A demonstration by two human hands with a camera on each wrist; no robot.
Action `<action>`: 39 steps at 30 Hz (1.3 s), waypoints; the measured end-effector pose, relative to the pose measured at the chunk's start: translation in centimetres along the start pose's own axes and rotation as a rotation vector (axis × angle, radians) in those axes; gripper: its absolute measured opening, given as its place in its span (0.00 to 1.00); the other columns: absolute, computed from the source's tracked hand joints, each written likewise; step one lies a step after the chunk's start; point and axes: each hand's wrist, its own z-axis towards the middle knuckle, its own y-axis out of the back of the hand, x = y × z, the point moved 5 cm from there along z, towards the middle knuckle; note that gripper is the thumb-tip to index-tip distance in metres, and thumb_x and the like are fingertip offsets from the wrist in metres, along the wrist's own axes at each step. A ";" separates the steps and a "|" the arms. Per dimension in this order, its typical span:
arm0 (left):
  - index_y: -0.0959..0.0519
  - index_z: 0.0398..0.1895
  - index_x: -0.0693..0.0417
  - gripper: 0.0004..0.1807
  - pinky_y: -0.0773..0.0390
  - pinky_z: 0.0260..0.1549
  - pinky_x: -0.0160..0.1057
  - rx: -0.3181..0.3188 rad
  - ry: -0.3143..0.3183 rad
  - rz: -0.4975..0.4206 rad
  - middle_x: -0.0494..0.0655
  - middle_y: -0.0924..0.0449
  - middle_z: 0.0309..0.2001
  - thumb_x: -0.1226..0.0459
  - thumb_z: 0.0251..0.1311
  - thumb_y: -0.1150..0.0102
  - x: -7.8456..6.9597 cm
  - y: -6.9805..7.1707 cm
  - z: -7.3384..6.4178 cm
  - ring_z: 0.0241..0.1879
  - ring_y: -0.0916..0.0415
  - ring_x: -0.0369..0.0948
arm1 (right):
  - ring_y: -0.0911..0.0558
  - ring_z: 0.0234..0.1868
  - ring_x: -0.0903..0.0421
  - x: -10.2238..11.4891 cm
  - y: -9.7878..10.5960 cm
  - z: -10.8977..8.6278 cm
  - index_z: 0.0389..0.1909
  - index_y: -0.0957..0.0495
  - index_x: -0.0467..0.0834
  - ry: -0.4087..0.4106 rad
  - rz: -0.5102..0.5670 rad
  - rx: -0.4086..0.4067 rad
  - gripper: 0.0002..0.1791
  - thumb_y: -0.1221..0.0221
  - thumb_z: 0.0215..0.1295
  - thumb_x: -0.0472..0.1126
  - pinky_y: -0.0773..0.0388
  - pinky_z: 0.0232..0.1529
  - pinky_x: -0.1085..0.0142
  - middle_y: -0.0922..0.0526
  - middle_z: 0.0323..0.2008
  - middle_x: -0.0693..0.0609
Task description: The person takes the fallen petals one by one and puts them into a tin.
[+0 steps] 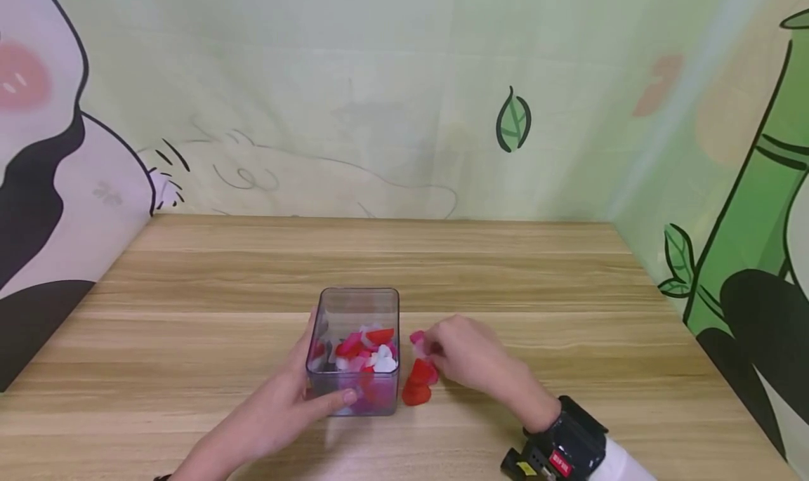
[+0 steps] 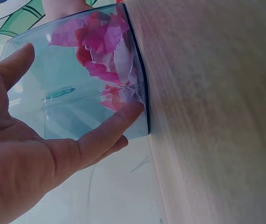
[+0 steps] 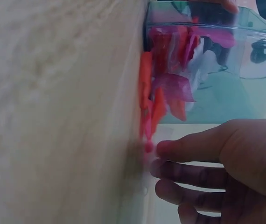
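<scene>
A clear, grey-tinted plastic box (image 1: 360, 301) stands on the table, holding a loose heap of red, pink and white artificial petals (image 1: 381, 358). My left hand (image 1: 281, 397) grips it from the left, thumb on the near wall and fingers along the far left side; the left wrist view shows the palm side of this hand (image 2: 35, 140) against the wall. Right of the box, a few red and pink petals (image 1: 417, 393) lie on the table. My right hand (image 1: 470, 354) is down beside them, thumb and forefinger pinching at a pink petal (image 1: 416, 337).
The wood-grain table (image 1: 253, 256) ends at a printed cloth backdrop (image 1: 404, 116) at the back and on both sides. A black strapped device (image 1: 565, 435) sits on the right wrist, low over the tabletop.
</scene>
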 end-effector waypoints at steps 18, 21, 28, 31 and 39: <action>0.68 0.82 0.23 0.62 0.30 0.64 0.61 0.005 0.016 -0.006 0.48 0.46 0.79 0.52 0.62 0.27 0.0 0.0 0.1 0.68 0.31 0.53 | 0.21 0.29 0.64 1.7 5.4 -1.0 0.38 0.11 0.43 0.080 0.083 -0.407 0.04 0.29 0.64 0.35 0.22 0.28 0.71 0.14 0.30 0.57; 0.68 0.83 0.24 0.62 0.31 0.64 0.61 0.001 0.006 0.000 0.49 0.47 0.79 0.52 0.62 0.28 0.0 0.0 0.1 0.68 0.31 0.54 | 0.18 0.33 0.62 2.9 6.3 -1.6 0.39 0.11 0.42 0.173 0.105 -0.532 0.05 0.28 0.62 0.34 0.20 0.31 0.71 0.12 0.33 0.55; 0.68 0.83 0.25 0.62 0.30 0.64 0.61 0.003 0.003 -0.010 0.50 0.44 0.78 0.53 0.62 0.28 0.0 0.0 0.0 0.67 0.30 0.53 | 0.16 0.38 0.58 5.5 6.9 -2.7 0.40 0.11 0.40 0.456 0.144 -0.676 0.12 0.25 0.55 0.29 0.17 0.40 0.69 0.12 0.36 0.53; 0.69 0.83 0.25 0.62 0.29 0.63 0.59 0.004 -0.002 -0.015 0.51 0.44 0.78 0.53 0.62 0.28 0.0 0.0 0.0 0.66 0.29 0.52 | 0.16 0.38 0.57 6.2 6.6 -2.8 0.41 0.11 0.40 0.548 0.121 -0.682 0.15 0.24 0.52 0.28 0.16 0.42 0.67 0.12 0.37 0.52; 0.69 0.83 0.27 0.63 0.27 0.63 0.54 0.009 -0.033 -0.017 0.51 0.44 0.78 0.53 0.63 0.28 0.0 -0.1 0.0 0.66 0.29 0.50 | 0.16 0.41 0.56 5.9 6.0 -2.5 0.42 0.12 0.40 0.462 0.088 -0.630 0.14 0.24 0.55 0.32 0.17 0.46 0.65 0.13 0.39 0.51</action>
